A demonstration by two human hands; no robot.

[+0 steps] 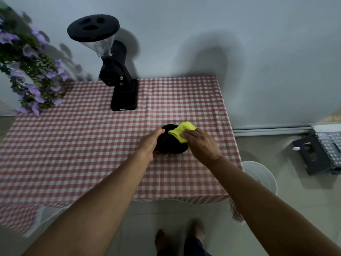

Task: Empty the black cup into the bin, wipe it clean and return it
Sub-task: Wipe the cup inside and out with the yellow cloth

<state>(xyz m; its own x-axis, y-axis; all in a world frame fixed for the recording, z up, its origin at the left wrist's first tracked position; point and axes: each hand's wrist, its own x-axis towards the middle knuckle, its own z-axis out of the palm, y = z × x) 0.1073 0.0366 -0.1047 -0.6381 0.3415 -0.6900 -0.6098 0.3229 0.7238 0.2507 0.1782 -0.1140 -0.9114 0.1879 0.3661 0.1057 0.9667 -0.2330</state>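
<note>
The black cup (170, 143) stands on the red-and-white checked tablecloth, right of the table's middle. My left hand (150, 143) grips its left side, thumb on the rim. My right hand (200, 143) holds a yellow cloth (181, 132) and presses it over the cup's right rim and opening. The cloth hides part of the inside of the cup.
A black coffee grinder (118, 76) with a clear hopper stands at the table's back. Purple flowers (31, 76) hang over the left back corner. A white bin (262, 176) sits on the floor right of the table (73, 145), a black folding stool (321, 152) farther right.
</note>
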